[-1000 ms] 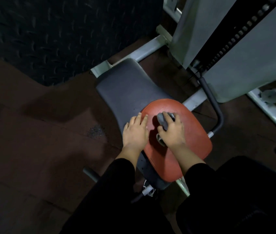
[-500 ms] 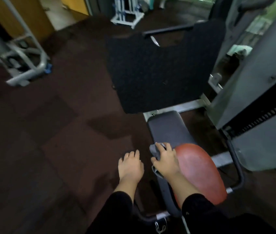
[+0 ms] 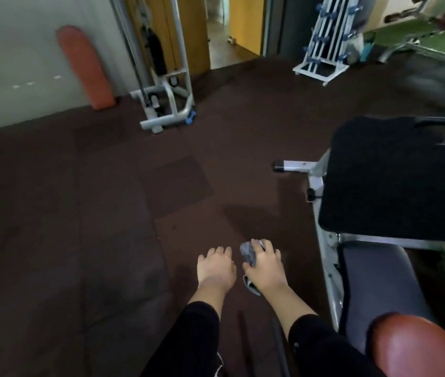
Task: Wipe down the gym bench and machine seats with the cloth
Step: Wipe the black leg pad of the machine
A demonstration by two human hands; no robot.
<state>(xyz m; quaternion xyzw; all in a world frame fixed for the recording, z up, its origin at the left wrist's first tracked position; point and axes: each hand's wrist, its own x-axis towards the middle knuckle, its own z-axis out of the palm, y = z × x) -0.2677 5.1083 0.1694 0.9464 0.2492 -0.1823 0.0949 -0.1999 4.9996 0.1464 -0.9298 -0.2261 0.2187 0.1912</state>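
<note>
Crumpled grey cloth point(image 3: 249, 254) bunched in right hand point(image 3: 266, 265), grey seat pad point(image 3: 379, 281) and red-brown pad point(image 3: 417, 346) at right

Sleeves: long, black, plain, ending just above both wrists.
Left hand point(image 3: 216, 265): bare, no glove, no ring or watch visible.
Right hand point(image 3: 266, 263): bare, likewise unadorned.

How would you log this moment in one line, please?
right hand: grips grey cloth | left hand: empty | both over floor | red seat pad: untouched

Dark rubber floor point(image 3: 79, 213), pale wall point(image 3: 11, 50), orange pad point(image 3: 85, 66), white dumbbell rack point(image 3: 322, 44)
</note>
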